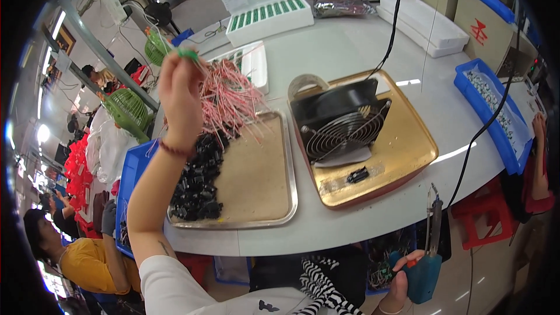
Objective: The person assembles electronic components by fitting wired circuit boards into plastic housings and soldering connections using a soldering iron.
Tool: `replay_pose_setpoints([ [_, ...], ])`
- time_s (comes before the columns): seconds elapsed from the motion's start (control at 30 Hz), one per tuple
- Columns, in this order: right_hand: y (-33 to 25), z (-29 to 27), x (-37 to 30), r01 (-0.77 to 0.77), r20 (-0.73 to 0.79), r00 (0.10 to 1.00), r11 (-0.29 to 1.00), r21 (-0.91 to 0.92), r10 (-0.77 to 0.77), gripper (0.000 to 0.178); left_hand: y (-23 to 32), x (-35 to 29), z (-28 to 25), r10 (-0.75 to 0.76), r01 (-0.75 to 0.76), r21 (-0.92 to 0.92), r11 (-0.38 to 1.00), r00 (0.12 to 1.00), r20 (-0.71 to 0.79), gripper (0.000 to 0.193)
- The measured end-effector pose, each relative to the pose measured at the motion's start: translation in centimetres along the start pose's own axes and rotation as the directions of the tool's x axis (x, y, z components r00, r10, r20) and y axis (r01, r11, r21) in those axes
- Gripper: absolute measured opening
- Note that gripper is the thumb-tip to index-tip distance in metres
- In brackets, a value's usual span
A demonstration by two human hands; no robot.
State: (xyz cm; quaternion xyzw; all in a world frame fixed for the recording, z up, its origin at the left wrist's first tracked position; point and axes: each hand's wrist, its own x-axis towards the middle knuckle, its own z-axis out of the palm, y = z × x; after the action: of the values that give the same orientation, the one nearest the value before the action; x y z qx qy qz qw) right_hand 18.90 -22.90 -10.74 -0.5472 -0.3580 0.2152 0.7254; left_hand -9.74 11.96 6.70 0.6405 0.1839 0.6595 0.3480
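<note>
My left hand [179, 90] is raised over the far left of the table, its fingertips pinched on a small green piece [188, 53], maybe a circuit board. Just beside it lies a heap of pink and white wires [230, 84]. Beneath my forearm, black plastic parts [198, 184] fill the left side of a metal tray [256, 175]. My right hand [401, 283], low at the right and off the table's front edge, grips a teal soldering gun [426, 277] with its tip pointing up.
A black cooling fan [341, 119] stands on a gold tray [408, 140], where a small black part [357, 175] lies on tape. Behind is a white foam box [268, 23] of green boards. A blue bin [493, 111] is at right. Black cables hang down; other people sit around.
</note>
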Motion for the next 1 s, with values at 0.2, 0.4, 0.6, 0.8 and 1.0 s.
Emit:
replay_pose_setpoints([
  [0.2,0.4,0.7,-0.1,0.048,0.076,0.996,0.997,0.067,-0.054,0.041,1.2,-12.9,-0.9,-0.267,-0.228,0.519,0.824,0.651,0.711,0.02],
  [0.4,0.0,0.4,-1.0,0.064,0.12,0.99,0.998,0.025,-0.067,0.045,1.5,-14.1,-2.0,-0.368,-0.09,0.51,0.856,0.586,0.722,0.016],
  [0.6,0.1,0.3,-1.8,0.091,0.117,0.988,0.994,0.056,-0.097,0.046,0.3,-11.1,-1.0,-0.433,-0.105,0.656,0.748,0.671,0.602,0.025],
  [0.8,-0.1,-0.2,-1.8,0.152,0.13,0.98,0.988,-0.003,-0.15,0.04,0.8,-11.8,0.1,-0.703,-0.156,0.811,0.564,0.424,0.571,0.021],
  [1.0,-0.5,0.2,-1.4,0.119,0.07,0.99,0.99,0.071,-0.124,0.035,1.2,-7.4,-1.4,-0.556,-0.104,0.836,0.539,0.701,0.446,0.019],
])
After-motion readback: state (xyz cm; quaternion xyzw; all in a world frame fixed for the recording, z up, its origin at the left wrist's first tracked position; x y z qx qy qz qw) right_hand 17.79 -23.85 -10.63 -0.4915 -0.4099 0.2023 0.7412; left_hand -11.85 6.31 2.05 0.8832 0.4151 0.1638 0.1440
